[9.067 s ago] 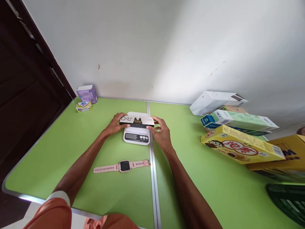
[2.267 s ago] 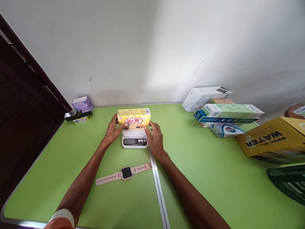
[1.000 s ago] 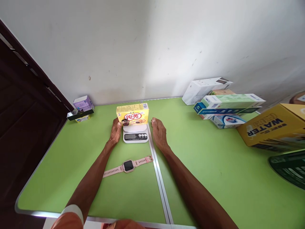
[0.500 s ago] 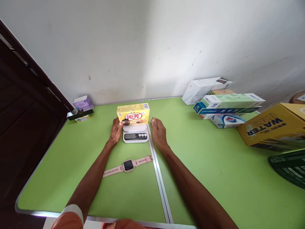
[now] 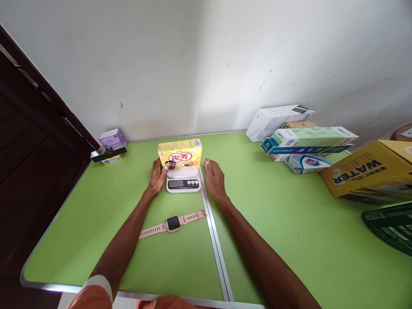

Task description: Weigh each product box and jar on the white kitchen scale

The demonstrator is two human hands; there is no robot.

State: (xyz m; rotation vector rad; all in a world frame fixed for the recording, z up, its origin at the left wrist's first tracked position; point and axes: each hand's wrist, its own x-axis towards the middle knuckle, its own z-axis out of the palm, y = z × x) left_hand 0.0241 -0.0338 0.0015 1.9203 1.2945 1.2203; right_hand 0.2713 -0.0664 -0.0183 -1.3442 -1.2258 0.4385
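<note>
A yellow snack box [image 5: 180, 154] with red characters stands on a small white digital scale [image 5: 183, 180] near the back of the green table [image 5: 96, 214]. My left hand [image 5: 156, 178] lies flat on the table just left of the scale, fingers stretched out, fingertips close to the box's lower left corner. To the right of the scale my right hand [image 5: 214, 180] rests flat as well, open and holding nothing. A pink smartwatch [image 5: 173, 223] lies flat in front of the scale, between my forearms.
Back left corner holds a purple box [image 5: 111, 139], a black box [image 5: 107, 153] and a small yellow one. At the right lie a white box [image 5: 278, 120], green and blue cartons [image 5: 310, 139], a big yellow WATER carton [image 5: 370, 174] and a dark green basket [image 5: 391, 227]. A metal seam [image 5: 214, 240] splits the table.
Both hands have let go of the yellow box and come down flat on the table beside the scale. Over the last second nothing moves except a slight lift of my left fingertips.
</note>
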